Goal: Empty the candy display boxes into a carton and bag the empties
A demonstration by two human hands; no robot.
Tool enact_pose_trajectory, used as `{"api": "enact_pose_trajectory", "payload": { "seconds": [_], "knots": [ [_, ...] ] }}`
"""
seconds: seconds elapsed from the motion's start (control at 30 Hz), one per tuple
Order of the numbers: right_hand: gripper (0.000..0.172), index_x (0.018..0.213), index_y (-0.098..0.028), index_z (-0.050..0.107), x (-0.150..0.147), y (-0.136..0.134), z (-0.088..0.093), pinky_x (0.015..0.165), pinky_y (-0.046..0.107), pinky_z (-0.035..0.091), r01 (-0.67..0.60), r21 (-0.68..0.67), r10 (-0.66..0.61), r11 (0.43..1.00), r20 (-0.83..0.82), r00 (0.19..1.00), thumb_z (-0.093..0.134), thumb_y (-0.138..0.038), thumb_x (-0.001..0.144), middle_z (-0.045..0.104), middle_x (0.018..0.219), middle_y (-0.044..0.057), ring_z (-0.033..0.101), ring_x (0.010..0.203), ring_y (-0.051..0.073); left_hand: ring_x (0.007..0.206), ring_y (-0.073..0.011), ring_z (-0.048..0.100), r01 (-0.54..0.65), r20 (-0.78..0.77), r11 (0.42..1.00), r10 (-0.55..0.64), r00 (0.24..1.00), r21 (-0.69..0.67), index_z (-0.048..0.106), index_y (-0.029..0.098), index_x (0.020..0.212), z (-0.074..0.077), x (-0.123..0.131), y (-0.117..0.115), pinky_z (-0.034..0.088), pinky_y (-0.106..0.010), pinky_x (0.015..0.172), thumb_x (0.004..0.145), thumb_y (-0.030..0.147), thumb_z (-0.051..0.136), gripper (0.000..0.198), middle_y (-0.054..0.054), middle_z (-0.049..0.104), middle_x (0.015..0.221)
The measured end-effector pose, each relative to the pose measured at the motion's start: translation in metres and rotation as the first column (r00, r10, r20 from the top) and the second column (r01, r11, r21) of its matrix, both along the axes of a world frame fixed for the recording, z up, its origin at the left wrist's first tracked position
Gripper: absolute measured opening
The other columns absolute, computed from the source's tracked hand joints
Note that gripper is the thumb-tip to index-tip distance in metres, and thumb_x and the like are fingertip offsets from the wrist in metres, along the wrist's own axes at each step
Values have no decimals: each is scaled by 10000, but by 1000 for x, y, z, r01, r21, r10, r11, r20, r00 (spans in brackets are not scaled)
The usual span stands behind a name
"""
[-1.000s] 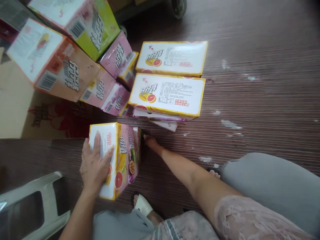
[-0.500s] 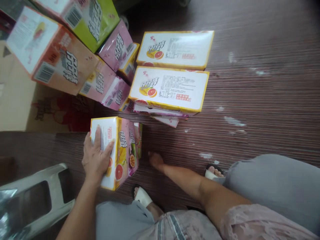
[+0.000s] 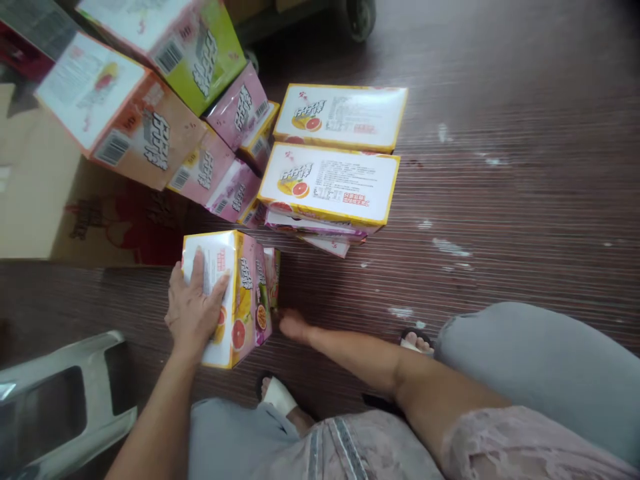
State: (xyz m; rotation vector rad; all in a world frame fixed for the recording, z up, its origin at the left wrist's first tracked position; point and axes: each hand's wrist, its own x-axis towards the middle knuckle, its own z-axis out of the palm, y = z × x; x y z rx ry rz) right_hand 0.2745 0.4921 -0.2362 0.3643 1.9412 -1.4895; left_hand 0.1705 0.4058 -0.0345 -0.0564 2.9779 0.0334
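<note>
My left hand (image 3: 194,310) lies with spread fingers on the white top of a yellow-edged carton (image 3: 243,300) printed with grapefruit. Beneath that carton are a pink and purple carton (image 3: 262,297) with passion fruit on it and a lower green-edged carton (image 3: 275,277), forming a short stack on the floor. Low beside the stack, my right hand (image 3: 294,327) is close to the bottom carton's near corner. Its fingertips are blurred and partly hidden, so contact and grip are unclear.
Two yellow-edged white cartons (image 3: 327,183) top neighbouring stacks ahead. Orange (image 3: 145,137), green (image 3: 205,60) and pink cartons are piled at upper left, by a large brown cardboard box (image 3: 35,180). A pale plastic stool-like frame (image 3: 95,393) stands lower left; a wheel (image 3: 361,19) shows at the top.
My right hand has moved left, up to the foot of the stack. My left hand stays on the top carton. The view has shifted slightly, showing more of the wheel above.
</note>
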Motion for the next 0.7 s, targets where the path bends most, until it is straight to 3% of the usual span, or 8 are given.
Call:
{"api": "enact_pose_trajectory", "payload": {
  "seconds": [0.1, 0.23, 0.33, 0.4, 0.47, 0.57, 0.7],
  "knots": [
    [319, 918, -181, 734, 11, 14, 4, 681, 252, 455, 76, 78, -80, 994, 54, 995, 430, -263, 970, 742, 904, 85, 675, 831, 195, 1448, -390, 298, -8, 19, 1000, 8, 1000, 14, 237, 350, 1557, 0, 0, 0, 368, -676, 1055, 898, 711, 327, 757, -156, 237, 1613],
    [521, 1059, -176, 678, -36, 48, 22, 695, 272, 456, 212, 164, -213, 963, -11, 977, 184, -341, 1036, 712, 968, 79, 643, 849, 188, 1447, -391, 298, 5, 24, 1000, -6, 1000, 25, 232, 361, 1557, -1, -1, -1, 364, -650, 1074, 888, 721, 343, 767, -150, 224, 1617],
    [379, 1036, -195, 665, -86, 60, 44, 724, 232, 437, 210, 112, -193, 971, -141, 971, 303, -305, 1024, 698, 1043, 44, 618, 892, 156, 1436, -404, 313, 10, 19, 999, -11, 1000, 40, 228, 366, 1557, -2, -1, -2, 372, -642, 1070, 886, 728, 336, 770, -154, 228, 1612],
    [272, 954, -183, 674, -99, 58, 59, 717, 223, 418, 156, 90, -139, 984, -171, 975, 412, -248, 988, 699, 1014, 46, 606, 863, 150, 1421, -414, 332, 2, 24, 999, -3, 1000, 50, 222, 380, 1556, -2, -1, -2, 387, -655, 1049, 889, 727, 329, 759, -152, 233, 1608],
    [262, 855, -171, 672, -88, 50, 69, 674, 233, 396, 86, 91, -72, 992, -150, 986, 453, -247, 977, 696, 905, 52, 585, 774, 149, 1406, -424, 350, -6, 31, 998, 4, 1000, 57, 224, 391, 1553, -1, 0, -1, 396, -663, 1034, 888, 727, 331, 753, -149, 238, 1605],
    [362, 715, -166, 633, -37, 37, 78, 603, 252, 347, -21, 102, 31, 995, -89, 996, 441, -297, 992, 646, 716, 41, 514, 632, 138, 1377, -435, 383, -5, 27, 998, 3, 1000, 68, 225, 394, 1553, 1, 1, 1, 400, -655, 1032, 872, 745, 353, 777, -153, 237, 1604],
    [412, 652, -178, 573, 11, 41, 84, 591, 249, 319, -80, 120, 80, 989, 4, 997, 407, -319, 1002, 587, 648, 14, 466, 600, 124, 1347, -445, 412, -13, 31, 996, 10, 999, 92, 233, 382, 1554, 0, 0, 2, 413, -663, 1008, 880, 734, 347, 769, -172, 240, 1600]
  ]
}}
